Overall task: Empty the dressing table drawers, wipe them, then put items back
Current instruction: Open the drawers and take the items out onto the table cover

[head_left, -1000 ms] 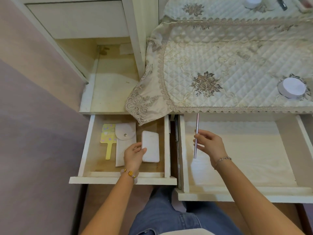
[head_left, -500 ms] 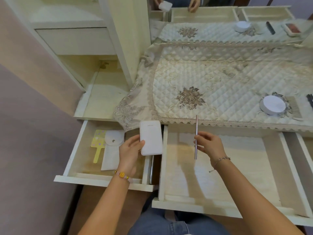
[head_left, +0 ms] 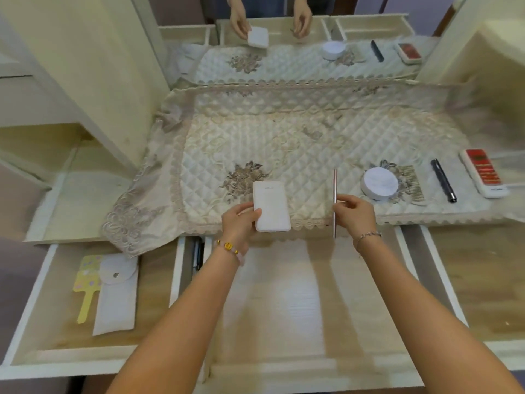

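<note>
Drawers open under the quilt-covered table (head_left: 326,132), two items held over its front edge!
A white pouch (head_left: 115,297) and a yellow hand mirror (head_left: 86,282) lie in the left drawer (head_left: 154,294), beside the middle drawer (head_left: 284,308). Left hand (head_left: 238,227) grips a flat white case (head_left: 271,206); right hand (head_left: 355,214) pinches a thin metal stick (head_left: 335,191) near its middle.

We take this for a bedroom corner in a home. We see a cream dressing table (head_left: 93,66) with a mirror (head_left: 284,61) at its back, a quilted, lace-edged cloth (head_left: 284,137) over its top and drawers (head_left: 284,294) pulled open below. On the cloth lie a round compact (head_left: 380,183), a comb (head_left: 413,183) and a black pen (head_left: 443,180). The left drawer (head_left: 153,294) holds a small yellow hand mirror (head_left: 86,282) and a white pouch (head_left: 116,294).
</note>
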Action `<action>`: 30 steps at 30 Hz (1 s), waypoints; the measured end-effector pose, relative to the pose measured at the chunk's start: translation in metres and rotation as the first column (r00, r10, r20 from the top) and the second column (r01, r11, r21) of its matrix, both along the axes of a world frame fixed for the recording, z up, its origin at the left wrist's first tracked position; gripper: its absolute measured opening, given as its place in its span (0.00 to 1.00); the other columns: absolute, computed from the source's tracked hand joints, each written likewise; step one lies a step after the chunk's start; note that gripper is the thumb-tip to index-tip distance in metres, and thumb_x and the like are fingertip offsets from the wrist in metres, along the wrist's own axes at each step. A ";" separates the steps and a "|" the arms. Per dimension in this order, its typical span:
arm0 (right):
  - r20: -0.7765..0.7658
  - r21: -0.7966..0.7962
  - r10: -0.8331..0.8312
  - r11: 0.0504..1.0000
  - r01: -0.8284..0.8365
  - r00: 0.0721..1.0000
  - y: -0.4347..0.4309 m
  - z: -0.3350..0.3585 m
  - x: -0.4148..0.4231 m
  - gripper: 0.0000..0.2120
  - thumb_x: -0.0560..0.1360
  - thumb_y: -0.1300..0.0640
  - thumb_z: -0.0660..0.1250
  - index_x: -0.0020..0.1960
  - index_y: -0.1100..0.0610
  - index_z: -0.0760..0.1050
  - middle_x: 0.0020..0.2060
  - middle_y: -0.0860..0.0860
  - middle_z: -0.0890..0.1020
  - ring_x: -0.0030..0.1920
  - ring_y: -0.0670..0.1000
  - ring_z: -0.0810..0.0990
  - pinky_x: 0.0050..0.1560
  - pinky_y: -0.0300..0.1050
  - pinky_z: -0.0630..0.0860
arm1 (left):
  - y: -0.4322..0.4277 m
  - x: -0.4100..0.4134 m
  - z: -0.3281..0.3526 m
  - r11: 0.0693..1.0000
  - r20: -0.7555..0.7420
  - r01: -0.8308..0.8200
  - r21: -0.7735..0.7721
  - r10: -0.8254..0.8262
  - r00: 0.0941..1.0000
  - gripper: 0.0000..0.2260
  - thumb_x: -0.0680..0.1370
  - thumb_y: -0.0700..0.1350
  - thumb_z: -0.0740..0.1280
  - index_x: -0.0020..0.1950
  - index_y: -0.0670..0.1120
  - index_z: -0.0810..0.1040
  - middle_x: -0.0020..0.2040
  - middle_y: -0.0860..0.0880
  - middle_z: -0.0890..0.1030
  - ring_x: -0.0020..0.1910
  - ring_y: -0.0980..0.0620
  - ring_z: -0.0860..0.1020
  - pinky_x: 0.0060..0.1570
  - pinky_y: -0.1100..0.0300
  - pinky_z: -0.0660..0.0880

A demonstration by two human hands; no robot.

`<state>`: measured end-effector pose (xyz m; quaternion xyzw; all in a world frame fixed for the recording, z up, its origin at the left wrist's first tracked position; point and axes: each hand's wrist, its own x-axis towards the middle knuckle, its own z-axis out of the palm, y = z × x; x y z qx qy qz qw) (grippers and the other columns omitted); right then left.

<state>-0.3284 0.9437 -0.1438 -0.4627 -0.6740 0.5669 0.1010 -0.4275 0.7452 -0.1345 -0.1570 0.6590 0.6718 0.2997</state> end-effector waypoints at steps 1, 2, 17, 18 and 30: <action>0.026 0.044 0.005 0.999 -0.006 1.000 0.007 0.000 -0.003 0.14 0.71 0.66 0.64 0.56 0.58 0.78 0.40 0.53 0.81 0.44 0.54 0.80 0.51 0.54 0.79 | 0.011 -0.003 0.000 1.000 0.002 0.011 0.003 -0.011 1.000 0.12 0.74 0.31 0.66 0.57 0.36 0.75 0.51 0.39 0.79 0.46 0.43 0.79 0.41 0.52 0.77; 0.048 0.082 0.005 0.997 -0.009 0.999 0.013 -0.001 -0.005 0.15 0.71 0.66 0.65 0.57 0.57 0.78 0.42 0.53 0.81 0.46 0.54 0.80 0.54 0.54 0.78 | 0.021 -0.006 0.000 1.000 0.008 0.021 0.008 -0.021 1.000 0.09 0.74 0.31 0.66 0.54 0.37 0.76 0.50 0.39 0.79 0.46 0.43 0.79 0.40 0.52 0.78; 0.143 0.280 -0.084 0.959 0.041 0.986 0.041 -0.016 -0.021 0.12 0.72 0.62 0.65 0.54 0.56 0.79 0.48 0.52 0.83 0.47 0.49 0.78 0.50 0.43 0.72 | 0.104 -0.020 -0.024 0.988 0.034 0.147 -0.039 -0.146 0.989 0.11 0.74 0.31 0.67 0.55 0.38 0.75 0.56 0.35 0.78 0.54 0.39 0.79 0.53 0.44 0.77; 0.142 0.284 -0.082 0.958 0.039 0.987 0.041 -0.017 -0.021 0.12 0.72 0.61 0.66 0.54 0.56 0.79 0.48 0.52 0.83 0.46 0.48 0.77 0.51 0.43 0.72 | 0.107 -0.020 -0.025 0.987 0.021 0.152 -0.056 -0.151 0.988 0.11 0.73 0.32 0.67 0.55 0.38 0.76 0.56 0.35 0.79 0.54 0.40 0.79 0.53 0.44 0.77; 0.118 0.344 0.018 0.937 -0.058 0.993 0.035 -0.015 -0.006 0.13 0.74 0.60 0.64 0.59 0.57 0.75 0.49 0.52 0.81 0.48 0.50 0.78 0.52 0.47 0.74 | 0.109 -0.008 -0.020 0.876 -0.306 0.276 -0.397 -0.409 0.860 0.14 0.76 0.40 0.66 0.61 0.41 0.76 0.52 0.46 0.80 0.50 0.49 0.78 0.54 0.57 0.75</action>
